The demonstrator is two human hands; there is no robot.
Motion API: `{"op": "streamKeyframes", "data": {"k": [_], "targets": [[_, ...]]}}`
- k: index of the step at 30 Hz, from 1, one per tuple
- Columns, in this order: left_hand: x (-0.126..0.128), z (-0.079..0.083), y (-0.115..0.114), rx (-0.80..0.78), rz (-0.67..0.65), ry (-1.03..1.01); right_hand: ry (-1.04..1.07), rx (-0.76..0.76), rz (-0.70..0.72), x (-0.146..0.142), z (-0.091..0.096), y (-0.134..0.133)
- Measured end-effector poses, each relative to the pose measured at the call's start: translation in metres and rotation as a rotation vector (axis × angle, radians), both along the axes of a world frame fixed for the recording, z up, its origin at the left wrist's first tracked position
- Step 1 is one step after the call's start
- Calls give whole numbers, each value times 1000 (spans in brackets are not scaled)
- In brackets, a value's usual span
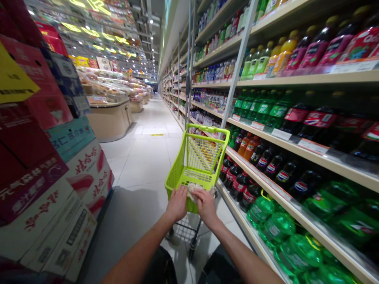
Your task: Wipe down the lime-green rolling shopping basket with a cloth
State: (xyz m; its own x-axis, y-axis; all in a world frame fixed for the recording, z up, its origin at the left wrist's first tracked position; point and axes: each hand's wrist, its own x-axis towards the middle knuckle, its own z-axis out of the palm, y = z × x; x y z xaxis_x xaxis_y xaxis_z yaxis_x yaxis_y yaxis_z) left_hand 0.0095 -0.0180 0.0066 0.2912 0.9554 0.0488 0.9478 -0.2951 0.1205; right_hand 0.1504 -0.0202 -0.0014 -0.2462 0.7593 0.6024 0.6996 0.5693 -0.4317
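Observation:
A lime-green shopping cart (177, 167) stands in the aisle just ahead of me, its basket holding nothing I can see. My left hand (177, 204) lies curled over the near rim of the basket. My right hand (205, 203) rests beside it on the same rim, fingers closed on a crumpled whitish cloth (194, 188). Both forearms reach forward from the bottom of the view.
Shelves (296, 148) of soda bottles run close along the right, green and dark bottles at cart height. Stacked red and white cartons (44, 173) stand on the left. The white tiled aisle (142, 154) stretches ahead past round display counters (109, 118).

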Motion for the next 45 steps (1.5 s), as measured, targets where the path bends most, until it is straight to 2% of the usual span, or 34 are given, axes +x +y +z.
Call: {"op": "streamKeyframes", "data": {"k": [4, 8, 11, 14, 17, 19, 23, 26, 29, 31, 34, 37, 39, 42, 45], "targets": [[-12, 2, 6, 13, 83, 15, -185, -39, -144, 21, -2, 3], [-3, 3, 4, -6, 79, 4, -244, -21, -140, 44, -22, 7], [10, 4, 0, -6, 87, -13, -185, 21, -153, 38, -33, 10], [14, 4, -1, -11, 32, -18, -144, 53, -126, 15, -38, 13], [3, 0, 1, 23, 59, -11, -156, 74, -35, 4, -38, 18], [-10, -3, 2, 73, 135, -4, -175, 77, -15, 16, -38, 21], [-24, -9, 3, 116, 144, -39, -147, 34, -185, 47, -36, 25], [-22, -10, 3, 120, 121, -98, -123, -32, -207, 24, -36, 26], [-21, -12, 6, 143, 95, -134, -133, -63, -106, -26, -34, 27], [-25, -13, 7, 152, 70, -143, -167, -59, -43, -45, -32, 27], [-31, -17, 10, 169, 44, -165, -229, -62, -39, -29, -28, 26], [-32, -21, 12, 186, 32, -224, -238, -87, -177, 7, -25, 25], [-29, -23, 13, 196, 38, -282, -228, -97, -241, 12, -24, 26], [-24, -22, 15, 200, 66, -358, -212, -83, -175, -22, -25, 29], [-24, -16, 15, 191, 40, -372, -200, -69, -83, -61, -27, 34]]}}
